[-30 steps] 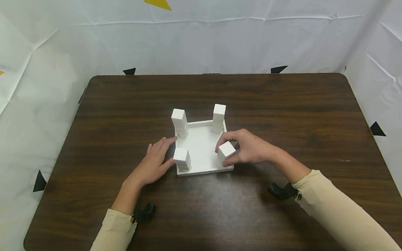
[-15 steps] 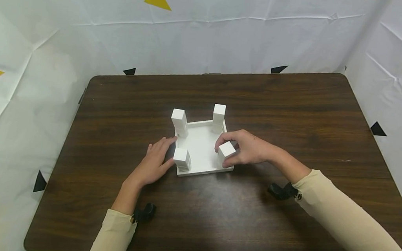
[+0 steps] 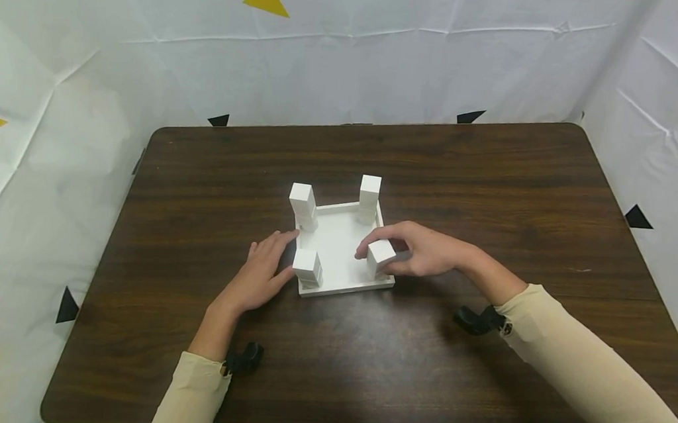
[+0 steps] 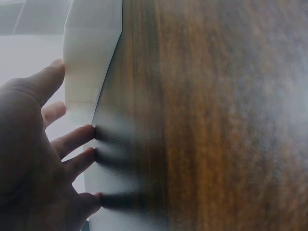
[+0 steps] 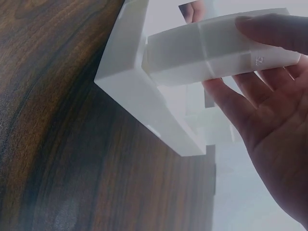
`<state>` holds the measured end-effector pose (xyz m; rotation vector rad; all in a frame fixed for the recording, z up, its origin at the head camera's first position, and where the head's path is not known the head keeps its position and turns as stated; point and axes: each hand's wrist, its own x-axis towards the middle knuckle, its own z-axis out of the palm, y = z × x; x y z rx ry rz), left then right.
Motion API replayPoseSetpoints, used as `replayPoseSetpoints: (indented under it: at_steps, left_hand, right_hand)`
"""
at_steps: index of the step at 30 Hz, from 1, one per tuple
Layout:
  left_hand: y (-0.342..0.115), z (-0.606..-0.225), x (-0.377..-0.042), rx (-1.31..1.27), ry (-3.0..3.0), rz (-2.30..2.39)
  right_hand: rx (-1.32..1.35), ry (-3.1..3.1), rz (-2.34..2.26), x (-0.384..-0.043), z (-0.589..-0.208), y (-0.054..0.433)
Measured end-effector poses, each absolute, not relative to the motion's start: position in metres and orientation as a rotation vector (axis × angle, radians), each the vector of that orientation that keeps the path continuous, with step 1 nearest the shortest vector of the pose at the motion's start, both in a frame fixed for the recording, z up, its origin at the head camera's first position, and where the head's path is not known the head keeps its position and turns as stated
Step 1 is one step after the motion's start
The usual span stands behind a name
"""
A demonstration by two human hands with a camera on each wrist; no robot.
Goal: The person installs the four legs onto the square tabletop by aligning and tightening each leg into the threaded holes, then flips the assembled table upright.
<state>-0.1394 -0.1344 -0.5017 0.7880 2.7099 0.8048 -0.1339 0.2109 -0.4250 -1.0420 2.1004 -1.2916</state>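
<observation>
A white square tabletop (image 3: 342,251) with a raised rim lies underside up, a square white leg standing at each corner. Around the near right leg (image 3: 379,258) my right hand (image 3: 425,250) curls, thumb on one side and fingers on the other; the index fingertip looks slightly apart from it. In the right wrist view the thumb overlaps this leg (image 5: 183,50), which tilts across the picture above the tabletop's corner (image 5: 130,79). My left hand (image 3: 259,268) rests with spread fingers along the tabletop's left edge, its thumb at the near left leg (image 3: 307,267).
Farther back stand the far left leg (image 3: 302,203) and the far right leg (image 3: 369,197). All of this lies on a dark wooden table (image 3: 495,204). White sheets (image 3: 357,53) with yellow and black triangles hang around its back and sides.
My right hand's fingers have spread slightly away from the near right leg, and its index fingertip has moved left. The leg's top has turned a little. My left hand stays put.
</observation>
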Motion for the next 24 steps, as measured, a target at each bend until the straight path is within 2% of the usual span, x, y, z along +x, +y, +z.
replayPoseSetpoints:
  at_steps: [24]
  left_hand:
    - [-0.133,-0.503,-0.140,0.783,2.714,0.808]
  right_hand:
    - [-0.930,2.235,-1.453,-0.122,-0.433,0.210]
